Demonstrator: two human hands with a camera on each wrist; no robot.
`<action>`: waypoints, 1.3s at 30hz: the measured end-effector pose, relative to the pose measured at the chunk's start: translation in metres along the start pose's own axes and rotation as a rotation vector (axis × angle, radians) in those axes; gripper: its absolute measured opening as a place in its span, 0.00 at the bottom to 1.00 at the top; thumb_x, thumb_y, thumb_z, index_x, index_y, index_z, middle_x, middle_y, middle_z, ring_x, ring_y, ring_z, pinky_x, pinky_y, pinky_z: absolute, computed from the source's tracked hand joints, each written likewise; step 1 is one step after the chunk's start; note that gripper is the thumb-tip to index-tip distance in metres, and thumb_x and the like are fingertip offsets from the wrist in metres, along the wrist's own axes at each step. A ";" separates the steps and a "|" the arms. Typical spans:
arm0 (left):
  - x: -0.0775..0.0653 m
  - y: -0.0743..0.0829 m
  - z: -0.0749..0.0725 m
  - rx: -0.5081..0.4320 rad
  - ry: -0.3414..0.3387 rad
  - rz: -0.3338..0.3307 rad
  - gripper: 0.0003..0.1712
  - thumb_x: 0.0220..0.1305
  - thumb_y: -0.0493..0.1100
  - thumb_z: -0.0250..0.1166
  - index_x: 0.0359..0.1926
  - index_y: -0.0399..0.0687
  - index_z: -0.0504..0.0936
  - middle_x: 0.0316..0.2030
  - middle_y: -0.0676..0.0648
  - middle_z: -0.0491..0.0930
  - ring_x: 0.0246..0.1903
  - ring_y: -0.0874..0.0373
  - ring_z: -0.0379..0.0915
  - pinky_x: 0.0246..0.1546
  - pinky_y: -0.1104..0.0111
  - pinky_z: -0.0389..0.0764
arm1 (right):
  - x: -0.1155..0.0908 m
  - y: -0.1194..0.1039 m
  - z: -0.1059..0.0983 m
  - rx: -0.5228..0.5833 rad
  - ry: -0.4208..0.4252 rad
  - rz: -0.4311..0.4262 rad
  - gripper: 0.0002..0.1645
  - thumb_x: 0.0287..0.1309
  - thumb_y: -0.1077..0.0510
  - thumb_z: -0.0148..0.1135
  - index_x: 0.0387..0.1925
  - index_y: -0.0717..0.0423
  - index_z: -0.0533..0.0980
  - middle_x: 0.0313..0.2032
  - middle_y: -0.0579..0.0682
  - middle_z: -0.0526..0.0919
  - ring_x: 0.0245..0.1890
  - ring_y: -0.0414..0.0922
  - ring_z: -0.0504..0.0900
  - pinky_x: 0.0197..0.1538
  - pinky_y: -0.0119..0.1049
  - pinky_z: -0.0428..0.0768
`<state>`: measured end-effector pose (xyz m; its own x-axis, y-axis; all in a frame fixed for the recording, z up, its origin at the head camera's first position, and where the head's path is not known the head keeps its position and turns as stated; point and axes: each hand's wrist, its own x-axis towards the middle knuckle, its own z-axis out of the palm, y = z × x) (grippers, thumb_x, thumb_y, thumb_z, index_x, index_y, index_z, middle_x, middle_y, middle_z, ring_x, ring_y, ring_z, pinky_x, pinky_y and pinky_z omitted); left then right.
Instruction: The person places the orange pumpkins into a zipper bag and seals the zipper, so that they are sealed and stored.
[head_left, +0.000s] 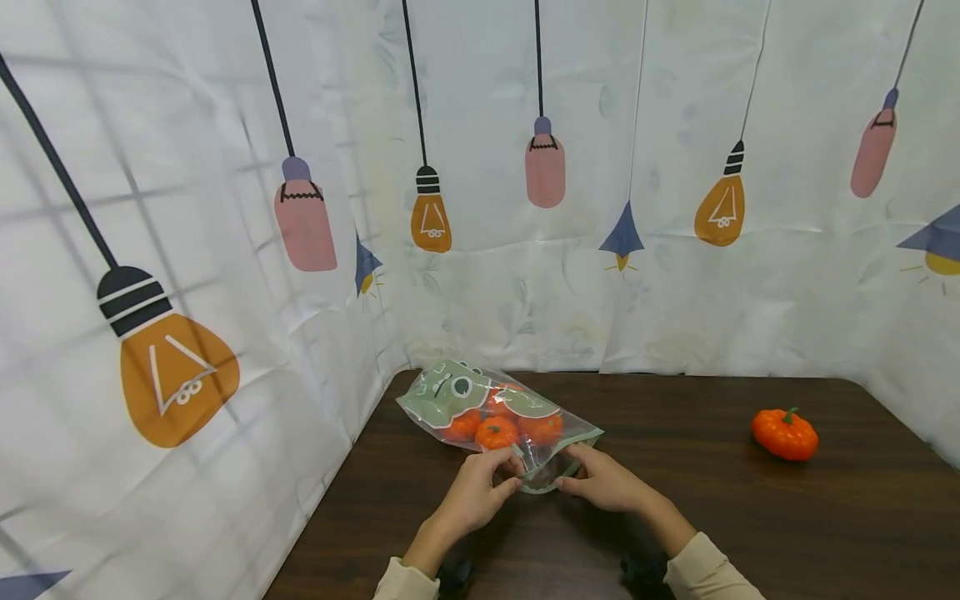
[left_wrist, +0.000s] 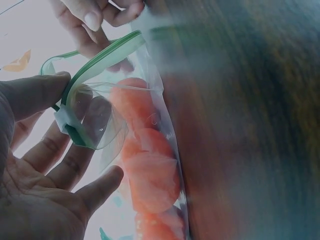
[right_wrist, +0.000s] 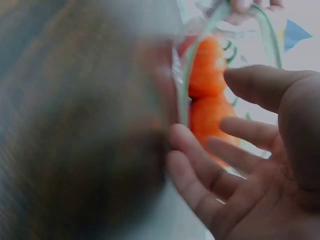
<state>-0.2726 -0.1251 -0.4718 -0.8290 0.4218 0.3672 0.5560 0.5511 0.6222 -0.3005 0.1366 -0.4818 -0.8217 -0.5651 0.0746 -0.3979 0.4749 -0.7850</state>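
A clear zip bag (head_left: 480, 402) with a green frog-like print lies on the dark table, its green-edged mouth toward me and parted. Inside are several small orange pumpkins (head_left: 497, 432). My left hand (head_left: 483, 483) pinches the mouth's left corner; in the left wrist view its thumb lies on the green rim by a white slider (left_wrist: 64, 119), with fingers showing through the film. At the right side of the mouth is my right hand (head_left: 609, 481), fingers spread. In the right wrist view its fingertips meet the green rim (right_wrist: 184, 95) and the thumb stands apart from them.
One more orange pumpkin (head_left: 785, 433) with a green stem sits alone on the right of the table (head_left: 675, 408). White curtains (head_left: 480, 300) printed with hanging lamps stand behind the table and along its left side.
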 end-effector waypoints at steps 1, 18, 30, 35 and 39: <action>0.000 0.000 0.000 -0.004 0.001 0.000 0.10 0.62 0.35 0.71 0.35 0.56 0.81 0.33 0.53 0.87 0.33 0.70 0.75 0.35 0.75 0.75 | -0.001 0.000 -0.003 0.007 -0.016 0.001 0.30 0.71 0.51 0.61 0.70 0.56 0.68 0.55 0.61 0.80 0.30 0.43 0.81 0.30 0.36 0.78; 0.000 -0.001 0.001 -0.016 0.015 -0.006 0.09 0.62 0.35 0.71 0.35 0.54 0.81 0.33 0.51 0.87 0.33 0.70 0.77 0.37 0.75 0.76 | -0.029 0.020 -0.079 -0.098 0.262 0.088 0.23 0.71 0.47 0.61 0.58 0.56 0.76 0.52 0.54 0.84 0.43 0.46 0.81 0.40 0.37 0.79; 0.000 0.001 0.001 -0.019 0.007 -0.021 0.10 0.62 0.34 0.71 0.35 0.55 0.81 0.33 0.51 0.87 0.32 0.71 0.75 0.37 0.75 0.76 | -0.077 0.053 -0.133 -0.256 0.528 0.216 0.29 0.73 0.45 0.58 0.61 0.63 0.72 0.58 0.68 0.78 0.53 0.64 0.81 0.46 0.55 0.83; 0.000 0.001 0.001 -0.025 0.004 -0.022 0.11 0.62 0.34 0.71 0.34 0.56 0.81 0.34 0.52 0.87 0.32 0.70 0.76 0.36 0.73 0.78 | -0.093 0.067 -0.148 -0.243 0.671 0.208 0.28 0.73 0.47 0.58 0.60 0.65 0.72 0.56 0.69 0.78 0.52 0.51 0.81 0.44 0.33 0.80; 0.001 0.001 0.001 -0.025 0.006 -0.020 0.10 0.62 0.34 0.71 0.34 0.55 0.81 0.33 0.52 0.87 0.32 0.70 0.76 0.36 0.70 0.80 | -0.104 0.068 -0.155 -0.219 0.800 0.251 0.29 0.72 0.45 0.58 0.61 0.63 0.72 0.57 0.67 0.77 0.49 0.44 0.77 0.44 0.31 0.73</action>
<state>-0.2727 -0.1241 -0.4716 -0.8403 0.4065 0.3587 0.5377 0.5408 0.6468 -0.3057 0.3322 -0.4469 -0.9033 0.1792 0.3899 -0.1684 0.6877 -0.7062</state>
